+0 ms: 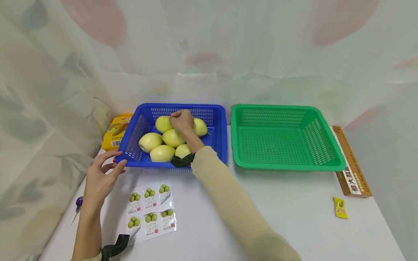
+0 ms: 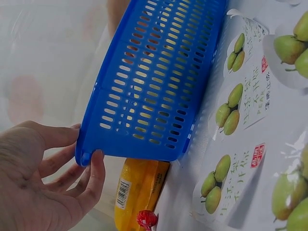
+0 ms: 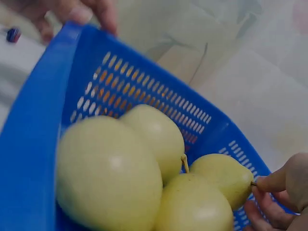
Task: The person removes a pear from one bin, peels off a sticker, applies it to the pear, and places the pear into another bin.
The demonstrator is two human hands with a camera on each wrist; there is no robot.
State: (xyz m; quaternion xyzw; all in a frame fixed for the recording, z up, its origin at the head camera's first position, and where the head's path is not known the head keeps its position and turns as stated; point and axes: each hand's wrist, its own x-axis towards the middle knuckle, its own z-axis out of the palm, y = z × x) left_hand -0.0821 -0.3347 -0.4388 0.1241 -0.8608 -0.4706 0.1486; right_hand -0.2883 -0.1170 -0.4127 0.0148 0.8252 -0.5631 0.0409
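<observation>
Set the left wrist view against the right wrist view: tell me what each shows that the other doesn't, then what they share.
Only left wrist: the sheet of pear stickers and, in plain sight, the yellow packet and red ball.

Only right wrist: a clear look over the rim at four pears, the right grip pinching one pear's stem, and a dark purple ball.

Both: the blue basket, with the left grip at a corner of its rim.
</observation>
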